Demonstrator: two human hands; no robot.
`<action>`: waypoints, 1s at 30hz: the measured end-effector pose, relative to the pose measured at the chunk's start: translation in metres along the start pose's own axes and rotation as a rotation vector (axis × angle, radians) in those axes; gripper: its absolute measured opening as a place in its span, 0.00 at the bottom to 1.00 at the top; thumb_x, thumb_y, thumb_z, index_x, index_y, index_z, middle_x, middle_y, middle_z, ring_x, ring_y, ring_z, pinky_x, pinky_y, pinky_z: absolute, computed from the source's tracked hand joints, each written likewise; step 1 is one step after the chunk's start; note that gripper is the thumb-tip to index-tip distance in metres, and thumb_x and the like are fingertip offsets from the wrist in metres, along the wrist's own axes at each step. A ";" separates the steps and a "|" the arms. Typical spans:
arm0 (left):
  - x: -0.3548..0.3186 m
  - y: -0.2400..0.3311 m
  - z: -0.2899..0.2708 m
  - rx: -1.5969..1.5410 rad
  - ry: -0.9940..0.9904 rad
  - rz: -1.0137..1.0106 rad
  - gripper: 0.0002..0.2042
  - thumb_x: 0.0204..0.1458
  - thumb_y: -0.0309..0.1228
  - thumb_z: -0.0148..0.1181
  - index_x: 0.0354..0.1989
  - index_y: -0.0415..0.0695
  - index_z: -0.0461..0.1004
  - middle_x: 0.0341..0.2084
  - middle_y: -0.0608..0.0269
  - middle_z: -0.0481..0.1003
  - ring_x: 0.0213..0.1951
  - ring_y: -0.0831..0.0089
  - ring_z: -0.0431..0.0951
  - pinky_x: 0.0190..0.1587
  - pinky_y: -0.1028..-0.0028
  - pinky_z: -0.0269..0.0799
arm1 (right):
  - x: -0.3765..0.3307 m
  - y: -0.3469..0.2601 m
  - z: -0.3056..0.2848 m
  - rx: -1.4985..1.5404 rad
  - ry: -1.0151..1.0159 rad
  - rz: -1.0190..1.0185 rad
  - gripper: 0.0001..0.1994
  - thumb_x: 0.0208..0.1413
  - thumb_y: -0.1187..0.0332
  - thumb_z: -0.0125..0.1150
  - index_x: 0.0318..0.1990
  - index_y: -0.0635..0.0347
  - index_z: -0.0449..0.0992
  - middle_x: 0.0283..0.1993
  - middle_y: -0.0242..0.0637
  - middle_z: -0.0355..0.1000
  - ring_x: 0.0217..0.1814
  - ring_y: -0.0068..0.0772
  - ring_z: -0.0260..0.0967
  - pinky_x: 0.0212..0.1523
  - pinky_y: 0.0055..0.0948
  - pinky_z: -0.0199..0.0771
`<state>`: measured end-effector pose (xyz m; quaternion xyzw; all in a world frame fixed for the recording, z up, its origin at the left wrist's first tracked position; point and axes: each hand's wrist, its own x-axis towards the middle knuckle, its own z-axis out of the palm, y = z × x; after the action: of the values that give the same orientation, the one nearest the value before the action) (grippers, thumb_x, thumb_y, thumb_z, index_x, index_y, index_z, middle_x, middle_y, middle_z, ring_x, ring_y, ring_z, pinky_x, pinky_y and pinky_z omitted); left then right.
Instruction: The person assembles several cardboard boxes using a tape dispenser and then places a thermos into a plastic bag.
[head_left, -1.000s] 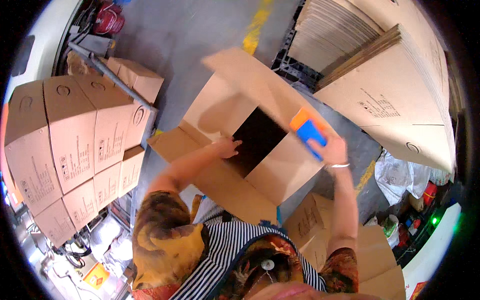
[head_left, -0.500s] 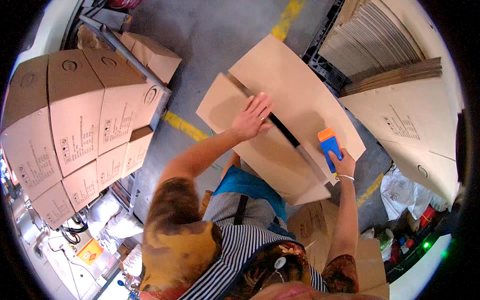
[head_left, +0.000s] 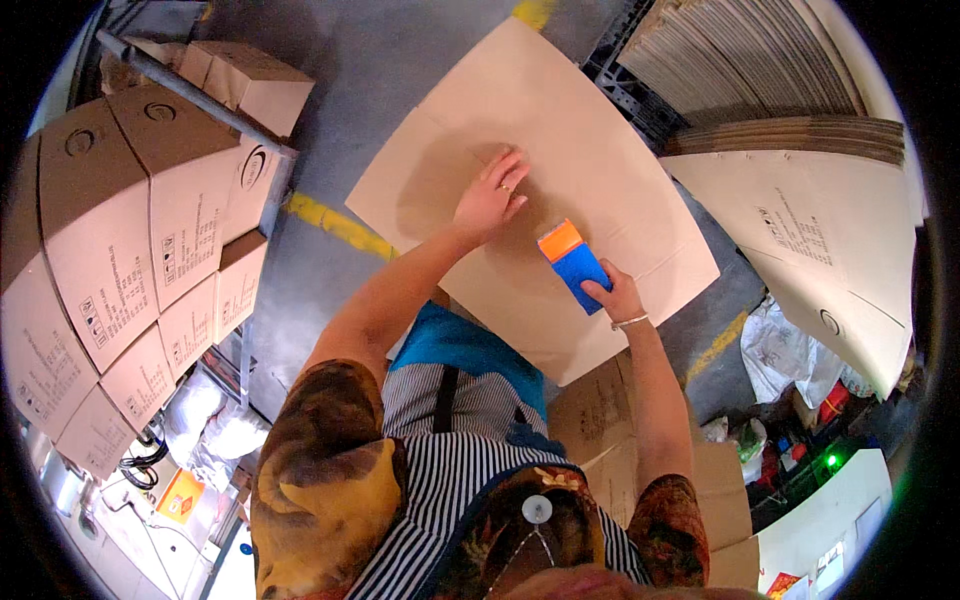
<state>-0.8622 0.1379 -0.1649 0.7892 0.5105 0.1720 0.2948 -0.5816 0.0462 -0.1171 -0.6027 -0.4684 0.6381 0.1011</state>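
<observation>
A large brown cardboard box (head_left: 600, 130) stands in front of me with its top flaps folded flat. My left hand (head_left: 490, 195) lies palm down on the flaps, fingers spread, pressing near the middle seam. My right hand (head_left: 615, 295) grips a blue and orange tape dispenser (head_left: 572, 263), which rests on the box top to the right of my left hand, close to the near edge.
Taped brown boxes (head_left: 130, 250) are stacked at my left behind a metal bar (head_left: 190, 95). Flat cardboard sheets (head_left: 740, 70) are piled at the upper right, with a big leaning sheet (head_left: 830, 250) beside them. Yellow floor lines (head_left: 335, 225) cross the grey concrete. More cardboard (head_left: 600, 410) lies at my right leg.
The box's flaps went from open, with a dark gap, to closed flat. My left hand moved onto the top and stayed pressing; my right hand brought the dispenser down onto the box.
</observation>
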 end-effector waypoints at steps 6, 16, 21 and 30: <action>-0.021 0.045 0.008 -1.551 -0.570 -0.849 0.20 0.58 0.45 0.48 0.51 0.42 0.68 0.43 0.63 0.73 0.46 0.73 0.71 0.51 0.71 0.65 | -0.020 -0.009 -0.015 -0.055 -0.091 -0.033 0.22 0.45 0.59 0.67 0.45 0.60 0.71 0.32 0.38 0.73 0.35 0.26 0.70 0.38 0.27 0.71; -0.029 0.042 0.031 -1.077 -0.132 -0.867 0.08 0.53 0.35 0.57 0.33 0.44 0.76 0.26 0.66 0.76 0.30 0.77 0.74 0.34 0.74 0.70 | -0.022 -0.037 -0.001 -0.196 0.007 -0.032 0.23 0.43 0.55 0.67 0.43 0.60 0.71 0.31 0.43 0.73 0.33 0.37 0.72 0.36 0.33 0.71; 0.034 -0.101 -0.096 -0.256 0.500 -0.827 0.09 0.47 0.37 0.59 0.27 0.45 0.78 0.23 0.60 0.76 0.27 0.72 0.75 0.32 0.72 0.69 | -0.004 -0.052 0.016 -0.383 0.192 -0.204 0.23 0.41 0.54 0.67 0.42 0.59 0.72 0.27 0.45 0.71 0.29 0.44 0.70 0.32 0.38 0.70; 0.050 -0.189 -0.072 0.015 0.232 -0.907 0.20 0.41 0.46 0.66 0.39 0.46 0.77 0.31 0.56 0.78 0.36 0.64 0.78 0.41 0.67 0.71 | 0.035 -0.057 0.032 -0.409 0.239 -0.137 0.22 0.41 0.52 0.66 0.37 0.60 0.73 0.25 0.45 0.71 0.27 0.46 0.70 0.30 0.39 0.70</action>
<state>-1.0155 0.2620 -0.2325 0.4640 0.8348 0.1091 0.2754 -0.6432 0.0860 -0.1047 -0.6486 -0.6121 0.4461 0.0747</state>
